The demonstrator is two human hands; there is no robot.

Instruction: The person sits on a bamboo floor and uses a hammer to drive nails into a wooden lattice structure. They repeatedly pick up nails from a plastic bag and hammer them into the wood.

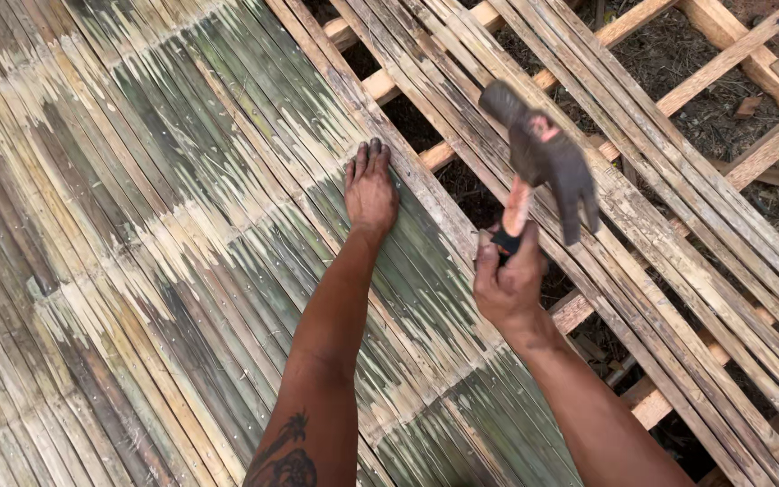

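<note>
While my left hand (371, 191) lies flat, fingers spread, on the bamboo slat floor (137, 225) at centre | right hand (508, 284) fingers closed low on claw hammer (541, 158), raised centre-right | head-heavy, stiff; I'd judge grip near the handle end.

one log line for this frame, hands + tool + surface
left hand: flat on bamboo slats | right hand: grips claw hammer, raised | slats beyond: loose over wooden frame
</note>
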